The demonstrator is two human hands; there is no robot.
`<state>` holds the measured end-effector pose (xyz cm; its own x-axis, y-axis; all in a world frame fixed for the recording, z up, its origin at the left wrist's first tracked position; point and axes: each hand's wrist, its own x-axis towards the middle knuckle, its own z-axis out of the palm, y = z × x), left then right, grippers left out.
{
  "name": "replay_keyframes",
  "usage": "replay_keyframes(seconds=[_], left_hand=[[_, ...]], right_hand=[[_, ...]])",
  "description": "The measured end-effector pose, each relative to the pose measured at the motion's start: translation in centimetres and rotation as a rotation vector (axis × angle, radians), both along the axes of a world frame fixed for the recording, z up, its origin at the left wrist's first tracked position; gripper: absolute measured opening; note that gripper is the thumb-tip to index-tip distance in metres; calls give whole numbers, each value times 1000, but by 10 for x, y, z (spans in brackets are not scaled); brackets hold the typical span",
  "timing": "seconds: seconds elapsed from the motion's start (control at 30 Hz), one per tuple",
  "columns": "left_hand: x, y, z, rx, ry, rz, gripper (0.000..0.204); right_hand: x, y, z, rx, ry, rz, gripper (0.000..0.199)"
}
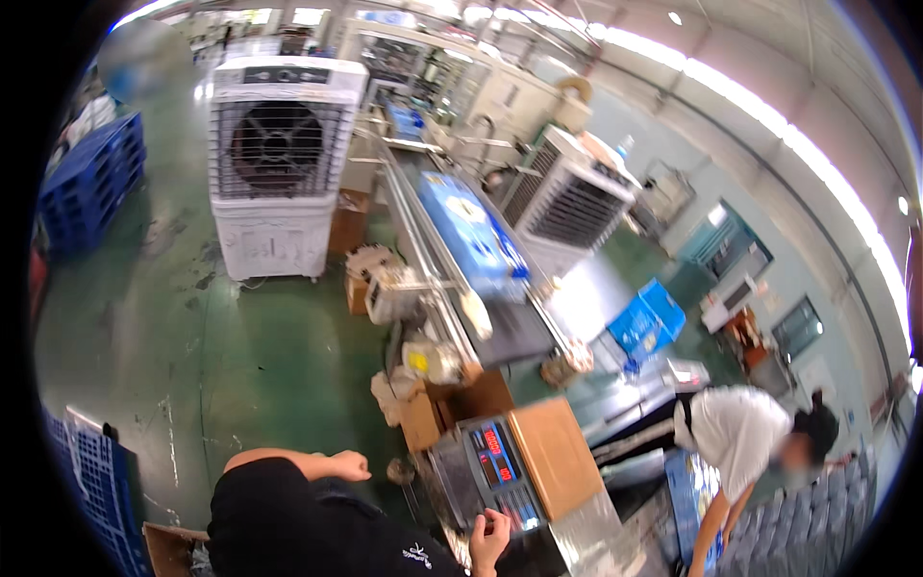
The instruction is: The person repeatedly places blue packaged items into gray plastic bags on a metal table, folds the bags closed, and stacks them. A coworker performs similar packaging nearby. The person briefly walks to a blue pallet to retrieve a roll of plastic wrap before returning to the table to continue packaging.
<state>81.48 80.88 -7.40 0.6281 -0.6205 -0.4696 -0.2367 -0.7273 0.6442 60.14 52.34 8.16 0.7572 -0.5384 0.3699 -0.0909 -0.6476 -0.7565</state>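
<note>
The person's right hand (pixel 489 539) rests with bent fingers on the near edge of the grey weighing scale with a red-lit display panel (pixel 500 478), fingertips just at its keypad, holding nothing; it looks placed there to work the buttons. The left hand (pixel 352 466) hangs closed in a loose fist at the person's side, away from the scale and empty as far as I can tell. A plain brown cardboard box (pixel 556 455) sits on the scale's platform just to the right of the display, likely set there for weighing. Beyond, a long conveyor line (pixel 452 279) carries a blue printed pack (pixel 471 234) toward the far end. A large white air cooler (pixel 277 163) stands on the green floor (pixel 240 356), facing the line. To the right, another person in a white shirt (pixel 735 428) bends over.
</note>
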Motion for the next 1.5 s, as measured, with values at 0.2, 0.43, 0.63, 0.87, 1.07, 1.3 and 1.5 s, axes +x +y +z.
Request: replay_keyframes(seconds=[0.2, 0.43, 0.63, 0.87, 1.07, 1.3, 1.5], left_hand=[[85, 196, -55, 89, -52, 424, 36], [166, 291, -42, -76, 30, 971, 34], [225, 355, -7, -288, -23, 1299, 29], [356, 449, 9, -399, -89, 1668, 28], [567, 554, 65, -516, -391, 1862, 30], [814, 714, 200, -532, -820, 2063, 50], [986, 836, 342, -756, -1427, 2096, 51]], right_hand=[[258, 94, 71, -99, -170, 408, 25], [527, 253, 122, -180, -219, 848, 25], [756, 373, 117, 285, -355, 926, 26], [975, 481, 119, 250, -411, 911, 39], [1189, 502, 129, 164, -480, 731, 44], [1357, 538, 129, 139, -432, 555, 51], [1429, 549, 116, 979, -341, 782, 54]])
